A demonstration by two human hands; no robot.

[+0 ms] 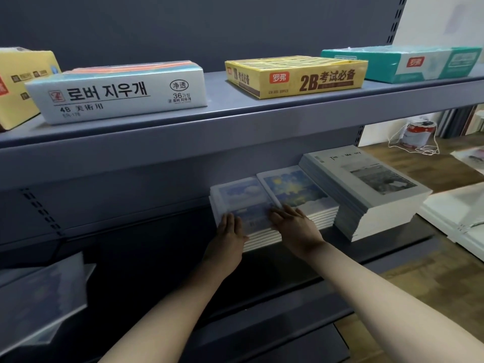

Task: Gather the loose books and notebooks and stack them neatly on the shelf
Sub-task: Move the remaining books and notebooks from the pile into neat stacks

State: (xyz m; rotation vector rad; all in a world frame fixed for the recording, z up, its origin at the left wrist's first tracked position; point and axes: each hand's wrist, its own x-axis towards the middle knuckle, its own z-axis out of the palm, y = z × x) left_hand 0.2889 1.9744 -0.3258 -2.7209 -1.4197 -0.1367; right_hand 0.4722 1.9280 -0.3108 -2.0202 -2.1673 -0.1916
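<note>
Three stacks of notebooks lie side by side on the lower grey shelf [392, 247]. The left stack [241, 197] has a pale blue sky cover. The middle stack [296, 187] shows a blue and yellow picture. The right, taller stack [372, 179] is grey with a black-and-white photo. My left hand [230, 229] rests flat with straight fingers on the front left of the blue stack. My right hand [293, 221] lies flat on the seam between the left and middle stacks, fingers stretched forward. Neither hand holds anything.
The upper shelf [235, 119] carries a white eraser box [117, 93], a yellow 2B box [296, 77], a teal box [408, 64] and a yellow pack [15, 85]. A blurred pale item [39, 299] sits low left. A tin [419, 134] and white boards [461, 213] lie on the floor.
</note>
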